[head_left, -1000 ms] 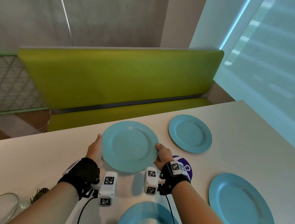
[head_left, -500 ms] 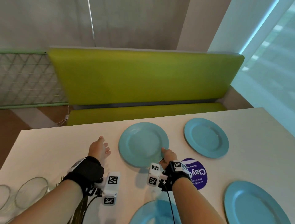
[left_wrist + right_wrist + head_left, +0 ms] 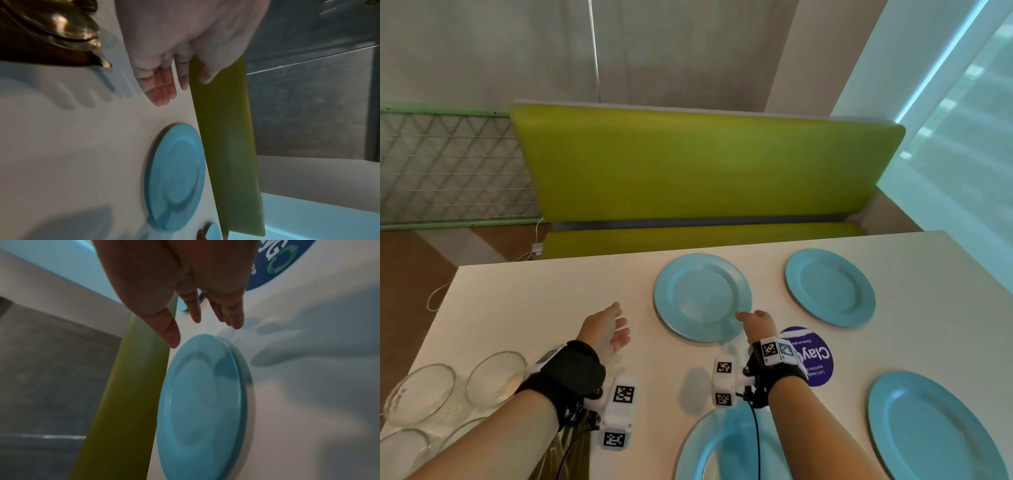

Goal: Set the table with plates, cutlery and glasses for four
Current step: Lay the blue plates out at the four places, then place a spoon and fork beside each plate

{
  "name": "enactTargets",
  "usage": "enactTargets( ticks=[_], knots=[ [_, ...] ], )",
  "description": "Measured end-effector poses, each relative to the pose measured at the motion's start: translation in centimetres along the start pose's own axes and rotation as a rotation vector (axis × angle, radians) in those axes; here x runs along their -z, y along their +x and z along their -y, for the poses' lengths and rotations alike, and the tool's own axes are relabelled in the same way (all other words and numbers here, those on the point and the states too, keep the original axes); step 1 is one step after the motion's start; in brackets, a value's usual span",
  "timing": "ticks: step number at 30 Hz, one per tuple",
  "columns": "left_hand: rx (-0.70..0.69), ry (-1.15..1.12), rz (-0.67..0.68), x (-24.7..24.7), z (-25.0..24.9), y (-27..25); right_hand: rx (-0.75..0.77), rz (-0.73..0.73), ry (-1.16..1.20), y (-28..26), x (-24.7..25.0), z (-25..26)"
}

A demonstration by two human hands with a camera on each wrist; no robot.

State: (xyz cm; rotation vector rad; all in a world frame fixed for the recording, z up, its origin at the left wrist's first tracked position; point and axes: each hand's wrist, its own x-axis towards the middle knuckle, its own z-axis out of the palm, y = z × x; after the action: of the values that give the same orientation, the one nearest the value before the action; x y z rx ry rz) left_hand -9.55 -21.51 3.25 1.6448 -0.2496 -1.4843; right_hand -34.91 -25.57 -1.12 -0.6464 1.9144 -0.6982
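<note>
plates (image 3: 702, 297): smooth, semi-gloss | table (image 3: 551, 301): matt | glasses (image 3: 494, 377): clear, probably glass

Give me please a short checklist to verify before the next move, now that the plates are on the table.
1. Four blue plates on the table: ok; far left plate, far right plate, near right plate, near left plate.
2. Left hand free: ok, fingers relaxed, holds nothing.
3. Right hand free: ok, open at the far left plate's rim.
4. Glasses in reach: ok, grouped at near left.
5. Cutlery available: cannot tell, only something gold is partly seen.
</note>
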Motion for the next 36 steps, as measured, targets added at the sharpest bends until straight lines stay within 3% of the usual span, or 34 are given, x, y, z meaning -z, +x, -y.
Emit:
enactTargets(
  ticks=[5,10,17,21,25,30,32,33,35,36],
  knots=[
    [0.007,0.072,0.061,2.9,0.8,-2.5,0.106,-0.007,-0.008,-3.8,-0.2,-2.4],
    [-0.08,0.24,0.092,6.6,2.1,-4.8,0.172,0.156,0.06,-10.7,-2.4,-4.8],
    [-0.177,1.033,0.205,11.9,7.7,-6.9,0.202,0.345,-0.341,-17.2,-8.2,-9.8],
    [-0.297,1.278,0.106,13.0,9.7,-7.4,0.232,0.358,-0.572,-19.2,-11.2,-11.1],
    [-0.402,1.377,-0.107,13.1,10.7,-7.2,0.264,0.359,-0.674,-20.3,-13.1,-11.9],
    [-0.305,1.444,-0.245,12.2,11.6,-5.8,0.287,0.337,-0.753,-20.7,-13.4,-11.9],
    [-0.067,1.388,-0.104,11.9,11.0,-5.5,0.294,0.325,-0.749,-20.5,-13.0,-11.9],
    [-0.02,1.35,-0.092,11.8,10.4,-5.2,0.296,0.321,-0.747,-20.4,-12.6,-11.9],
    [0.038,1.328,-0.088,11.3,9.6,-5.2,0.3,0.315,-0.744,-20.1,-11.8,-11.9],
    [-0.042,1.375,-0.114,11.2,10.1,-4.7,0.299,0.318,-0.741,-20.1,-11.4,-12.0]
  ],
)
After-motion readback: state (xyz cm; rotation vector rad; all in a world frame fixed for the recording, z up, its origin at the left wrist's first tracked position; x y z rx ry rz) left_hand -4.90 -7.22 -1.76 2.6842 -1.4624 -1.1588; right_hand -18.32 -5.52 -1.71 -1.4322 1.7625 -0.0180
